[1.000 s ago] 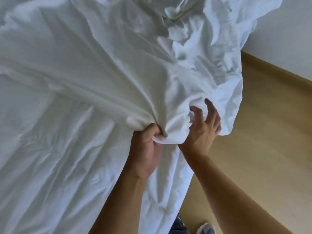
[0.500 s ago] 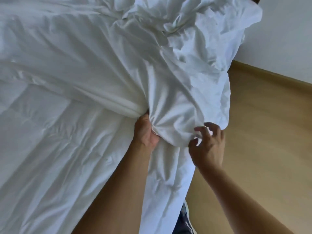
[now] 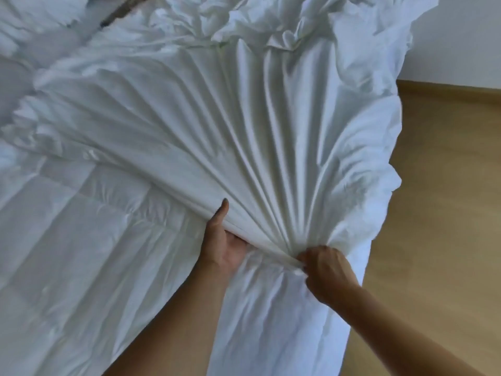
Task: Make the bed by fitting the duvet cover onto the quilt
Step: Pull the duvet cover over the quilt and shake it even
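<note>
A smooth white duvet cover (image 3: 244, 126) fans out in tight pleats across the upper bed, lying over the stitched white quilt (image 3: 89, 261) that shows at lower left. The pleats meet at my right hand (image 3: 325, 275), which grips the bunched edge of the cover near the bed's right side. My left hand (image 3: 221, 240) sits just left of it at the cover's hem. Its thumb lies straight along the hem, its palm shows, and its fingers are tucked out of sight under the cover.
The bed's right edge drops to a wooden floor (image 3: 439, 240), with a white wall (image 3: 461, 36) behind. Crumpled cover fabric piles up at the far end, and a pillow (image 3: 40, 14) lies at top left beside a dark strip (image 3: 119, 12).
The cover has been pulled down and toward me, going from a loose bunch to taut pleats. My right hand went from open fingers to gripping the gathered edge; my left hand loosened and slid under.
</note>
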`<state>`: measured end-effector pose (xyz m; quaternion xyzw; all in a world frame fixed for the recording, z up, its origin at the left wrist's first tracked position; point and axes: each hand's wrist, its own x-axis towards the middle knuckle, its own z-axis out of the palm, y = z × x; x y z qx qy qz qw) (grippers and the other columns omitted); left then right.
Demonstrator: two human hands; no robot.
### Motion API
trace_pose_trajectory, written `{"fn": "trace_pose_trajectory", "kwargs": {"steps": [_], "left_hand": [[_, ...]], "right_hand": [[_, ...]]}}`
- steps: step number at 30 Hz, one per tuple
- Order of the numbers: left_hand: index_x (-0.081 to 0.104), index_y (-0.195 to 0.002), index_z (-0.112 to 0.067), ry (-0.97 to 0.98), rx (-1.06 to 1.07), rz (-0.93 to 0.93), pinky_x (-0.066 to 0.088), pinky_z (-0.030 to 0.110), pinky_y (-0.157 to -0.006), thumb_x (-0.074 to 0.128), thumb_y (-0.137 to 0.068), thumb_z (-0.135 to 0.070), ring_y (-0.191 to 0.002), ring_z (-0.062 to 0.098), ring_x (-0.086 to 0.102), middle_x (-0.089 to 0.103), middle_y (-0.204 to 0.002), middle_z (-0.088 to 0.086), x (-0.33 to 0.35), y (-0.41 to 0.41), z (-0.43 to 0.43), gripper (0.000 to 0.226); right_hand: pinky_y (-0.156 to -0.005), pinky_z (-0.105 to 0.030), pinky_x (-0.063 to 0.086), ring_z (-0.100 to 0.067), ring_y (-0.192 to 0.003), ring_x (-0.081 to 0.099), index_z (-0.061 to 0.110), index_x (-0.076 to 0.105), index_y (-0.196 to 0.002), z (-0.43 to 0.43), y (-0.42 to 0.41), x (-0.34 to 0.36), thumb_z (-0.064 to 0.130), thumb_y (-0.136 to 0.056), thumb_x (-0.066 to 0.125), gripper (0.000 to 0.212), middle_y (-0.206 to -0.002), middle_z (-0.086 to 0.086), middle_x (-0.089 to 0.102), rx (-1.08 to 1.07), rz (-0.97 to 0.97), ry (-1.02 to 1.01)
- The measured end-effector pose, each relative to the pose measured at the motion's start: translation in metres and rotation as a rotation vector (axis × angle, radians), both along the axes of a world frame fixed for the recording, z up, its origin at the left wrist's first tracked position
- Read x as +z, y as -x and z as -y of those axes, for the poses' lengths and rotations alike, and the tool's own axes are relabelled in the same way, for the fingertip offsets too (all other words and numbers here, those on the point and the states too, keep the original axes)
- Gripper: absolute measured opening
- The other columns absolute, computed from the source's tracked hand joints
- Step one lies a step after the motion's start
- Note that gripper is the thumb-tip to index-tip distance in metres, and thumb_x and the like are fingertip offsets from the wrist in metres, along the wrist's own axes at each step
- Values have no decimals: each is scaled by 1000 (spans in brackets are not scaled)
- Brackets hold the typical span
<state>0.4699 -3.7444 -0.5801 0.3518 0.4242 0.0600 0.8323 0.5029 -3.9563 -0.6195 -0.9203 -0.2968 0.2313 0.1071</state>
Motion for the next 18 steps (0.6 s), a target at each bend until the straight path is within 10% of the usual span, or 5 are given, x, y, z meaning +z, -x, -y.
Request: {"fn": "trace_pose_trajectory", "kwargs": {"steps": [5, 9, 13, 18], "left_hand": [[66, -124, 0, -164, 69, -284, 54, 56, -96, 68, -95, -20, -108, 37, 69, 71, -118, 21, -23, -7, -4, 35], [59, -135, 1, 52, 17, -257, 46, 55, -108, 56, -99, -37, -118, 40, 63, 65, -127, 26, -51, 9, -15, 53], [59, -135, -1, 369, -89, -211, 36, 54, -115, 56, -86, -66, -126, 44, 56, 60, -132, 29, -71, 3, -41, 82], [57, -139, -2, 239, -174, -97, 44, 50, -109, 74, -82, -41, -122, 37, 61, 61, -133, 18, -56, -9, -53, 72]], "right_hand": [[-104, -38, 41, -26, -127, 55, 25, 58, -131, -38, -2, 18, 26, -86, 57, 45, -134, -1, 59, 115, -169, 433], [-98, -43, 40, -32, -123, 46, 20, 39, -130, -120, 6, 23, 33, -71, 71, 68, -128, -9, 45, 56, -92, 114], [-109, -47, 33, -30, -136, 36, 20, 38, -134, -152, 5, -28, 38, -65, 81, 83, -139, -6, 38, -48, -445, 198], [-108, -47, 30, -27, -136, 38, 22, 35, -141, -172, 6, -62, 57, -80, 52, 72, -142, -2, 40, -239, -277, 194]]}}
